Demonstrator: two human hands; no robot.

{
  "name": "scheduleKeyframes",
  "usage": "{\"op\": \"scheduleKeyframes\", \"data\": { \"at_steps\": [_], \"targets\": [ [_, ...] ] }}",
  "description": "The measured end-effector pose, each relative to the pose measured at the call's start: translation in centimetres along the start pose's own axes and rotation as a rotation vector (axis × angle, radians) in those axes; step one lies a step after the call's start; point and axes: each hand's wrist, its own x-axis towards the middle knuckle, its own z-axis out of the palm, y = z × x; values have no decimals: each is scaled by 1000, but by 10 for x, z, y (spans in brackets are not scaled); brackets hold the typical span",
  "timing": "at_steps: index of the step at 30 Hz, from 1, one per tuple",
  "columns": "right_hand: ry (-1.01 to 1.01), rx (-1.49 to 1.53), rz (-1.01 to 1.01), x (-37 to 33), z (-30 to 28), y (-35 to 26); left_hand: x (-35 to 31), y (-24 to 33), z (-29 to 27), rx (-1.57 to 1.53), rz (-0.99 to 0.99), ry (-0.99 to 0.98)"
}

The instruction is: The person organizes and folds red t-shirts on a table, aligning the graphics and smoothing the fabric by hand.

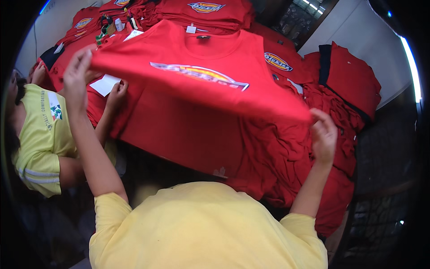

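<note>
A red tank top [210,54] with an oval printed logo on its chest is stretched wide above the table. Its left edge is pinched in my left hand [77,78], and my right hand [323,136] grips the other edge, lower and to the right. The cloth between my hands sags and blurs with motion. Its neckline, with a small dark label, points away from me. Beneath and right of it lies a loose heap of red garments [286,157], partly covered by the top.
At my left a co-worker in a yellow-green shirt [42,130] holds a white card [105,85], close to my left forearm. Stacked red shirts [215,11] fill the far side. A red and navy pile [351,80] rises at the right. A small white bottle [119,24] stands far left.
</note>
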Motion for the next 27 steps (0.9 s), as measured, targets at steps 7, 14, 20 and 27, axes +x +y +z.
{"op": "scheduleKeyframes", "data": {
  "at_steps": [7, 14, 20, 27],
  "targets": [
    [-375, 87, 691, -78, 48, 89, -166, -84, -9, 964, -203, -277],
    [-89, -397, 319, -47, 89, 102, -171, -94, 4, 992, -151, -204],
    [117, -119, 170, -30, 76, 76, -152, -93, -22, 307, -386, -75],
    [41, -208, 536, -72, 62, 54, -172, -62, -49, 419, -579, -171]
  ]
}}
